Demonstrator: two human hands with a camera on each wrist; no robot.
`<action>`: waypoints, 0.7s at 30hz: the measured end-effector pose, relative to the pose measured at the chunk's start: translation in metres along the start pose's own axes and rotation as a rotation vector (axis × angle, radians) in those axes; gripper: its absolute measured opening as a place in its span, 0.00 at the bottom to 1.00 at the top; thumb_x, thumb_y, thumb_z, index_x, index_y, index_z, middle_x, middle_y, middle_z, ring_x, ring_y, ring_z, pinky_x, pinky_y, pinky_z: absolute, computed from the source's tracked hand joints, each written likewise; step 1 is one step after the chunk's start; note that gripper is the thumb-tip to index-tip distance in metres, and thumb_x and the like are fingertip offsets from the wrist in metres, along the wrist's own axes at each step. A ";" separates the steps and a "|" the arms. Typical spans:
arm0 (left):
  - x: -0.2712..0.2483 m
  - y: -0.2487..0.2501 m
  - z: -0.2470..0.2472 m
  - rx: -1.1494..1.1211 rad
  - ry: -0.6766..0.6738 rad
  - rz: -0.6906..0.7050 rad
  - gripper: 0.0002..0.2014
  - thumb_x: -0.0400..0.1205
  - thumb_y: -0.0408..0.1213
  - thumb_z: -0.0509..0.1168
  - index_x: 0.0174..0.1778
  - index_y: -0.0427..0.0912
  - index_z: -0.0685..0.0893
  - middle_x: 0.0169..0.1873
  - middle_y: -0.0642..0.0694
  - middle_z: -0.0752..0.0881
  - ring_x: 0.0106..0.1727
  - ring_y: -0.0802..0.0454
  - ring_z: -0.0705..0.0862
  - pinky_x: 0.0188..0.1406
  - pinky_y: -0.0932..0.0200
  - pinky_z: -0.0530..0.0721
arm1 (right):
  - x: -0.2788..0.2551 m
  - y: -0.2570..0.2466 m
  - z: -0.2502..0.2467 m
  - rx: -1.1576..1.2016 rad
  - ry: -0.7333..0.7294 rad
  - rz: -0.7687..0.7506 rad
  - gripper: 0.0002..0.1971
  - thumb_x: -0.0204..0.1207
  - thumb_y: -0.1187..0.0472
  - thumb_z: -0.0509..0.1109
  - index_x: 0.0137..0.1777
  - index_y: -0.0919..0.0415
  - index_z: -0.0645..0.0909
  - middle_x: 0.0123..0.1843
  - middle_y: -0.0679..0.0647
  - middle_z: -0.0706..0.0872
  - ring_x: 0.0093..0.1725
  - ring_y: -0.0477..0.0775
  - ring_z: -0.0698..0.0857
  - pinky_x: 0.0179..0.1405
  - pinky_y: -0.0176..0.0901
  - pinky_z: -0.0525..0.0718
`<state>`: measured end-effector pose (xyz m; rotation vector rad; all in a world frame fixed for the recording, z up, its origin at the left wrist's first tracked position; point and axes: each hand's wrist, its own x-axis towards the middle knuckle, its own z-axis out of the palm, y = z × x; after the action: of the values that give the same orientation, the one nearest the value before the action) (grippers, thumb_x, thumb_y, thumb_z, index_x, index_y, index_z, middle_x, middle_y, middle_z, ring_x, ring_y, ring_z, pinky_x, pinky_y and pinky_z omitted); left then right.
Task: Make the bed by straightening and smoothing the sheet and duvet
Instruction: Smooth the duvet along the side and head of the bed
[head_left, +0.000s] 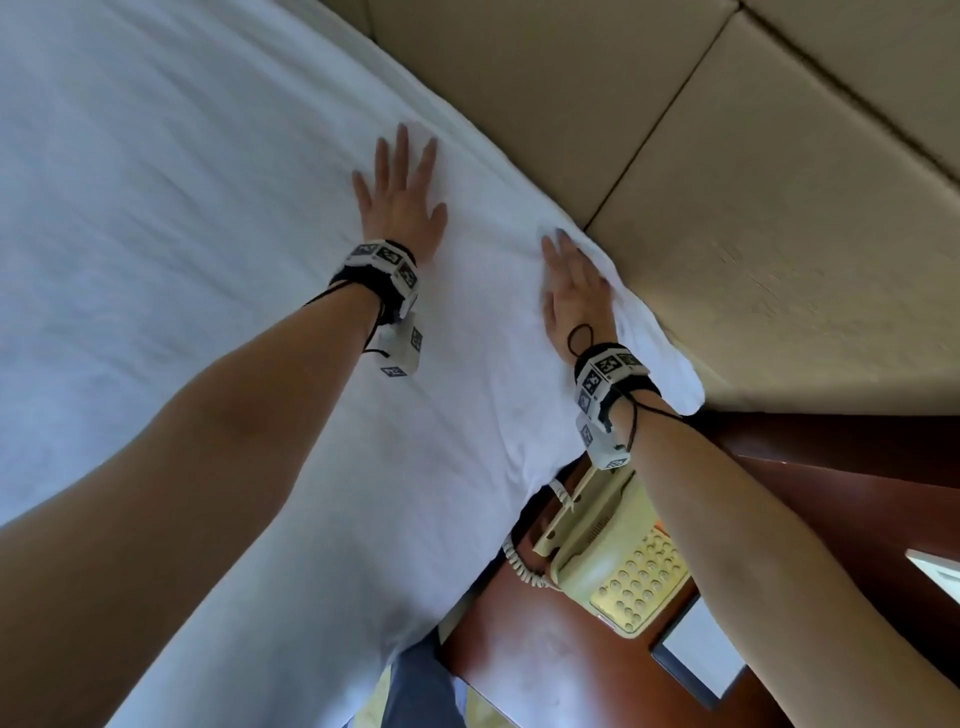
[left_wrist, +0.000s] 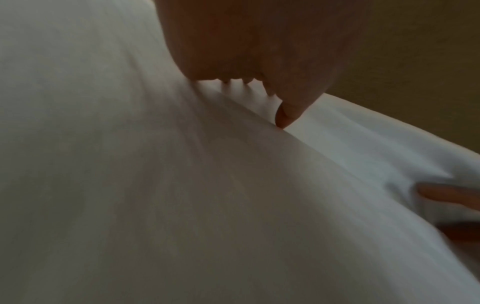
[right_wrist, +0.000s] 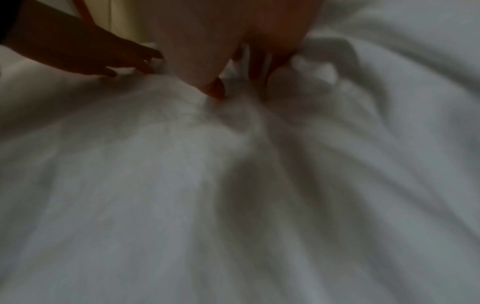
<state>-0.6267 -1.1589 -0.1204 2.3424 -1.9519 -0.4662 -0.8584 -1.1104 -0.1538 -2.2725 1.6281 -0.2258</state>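
A white sheet (head_left: 182, 208) covers the bed, mostly flat with faint creases. My left hand (head_left: 400, 197) lies flat on it with fingers spread, near the head end. My right hand (head_left: 574, 286) presses with straight fingers on the sheet's bunched edge (head_left: 654, 343), right against the headboard (head_left: 779, 208). The left wrist view shows the left hand (left_wrist: 246, 51) from below, resting on the sheet (left_wrist: 182, 205). In the right wrist view the right hand (right_wrist: 207, 41) bears down into rumpled folds (right_wrist: 298, 86), with the left hand (right_wrist: 91, 55) beside it.
The beige padded headboard runs along the bed's far edge. A red-brown wooden nightstand (head_left: 519, 649) stands beside the bed corner, carrying a cream telephone (head_left: 618, 561) with a coiled cord. A person's blue trouser leg (head_left: 421, 691) shows at the bottom.
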 end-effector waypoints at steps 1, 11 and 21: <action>0.006 -0.003 -0.003 0.025 -0.019 -0.005 0.33 0.85 0.48 0.54 0.84 0.58 0.46 0.85 0.49 0.40 0.85 0.44 0.39 0.81 0.30 0.41 | 0.006 0.002 0.002 0.022 -0.035 0.023 0.32 0.81 0.66 0.58 0.84 0.61 0.54 0.83 0.58 0.60 0.81 0.58 0.63 0.76 0.49 0.65; 0.027 0.010 0.006 0.284 -0.324 0.029 0.26 0.82 0.58 0.49 0.79 0.64 0.62 0.85 0.53 0.42 0.84 0.39 0.33 0.69 0.17 0.31 | 0.060 0.005 0.036 0.166 -0.303 0.266 0.32 0.81 0.58 0.60 0.84 0.54 0.54 0.65 0.60 0.81 0.65 0.62 0.80 0.64 0.50 0.79; -0.010 0.032 0.019 0.307 -0.464 0.197 0.34 0.79 0.69 0.46 0.82 0.64 0.52 0.84 0.53 0.41 0.85 0.43 0.36 0.73 0.23 0.31 | -0.024 0.002 0.024 0.171 0.143 0.228 0.19 0.70 0.68 0.61 0.61 0.69 0.81 0.59 0.67 0.81 0.58 0.69 0.79 0.58 0.54 0.77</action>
<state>-0.6635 -1.1528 -0.1293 2.3280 -2.5973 -0.8064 -0.8606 -1.0838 -0.1756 -1.9660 1.8452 -0.4599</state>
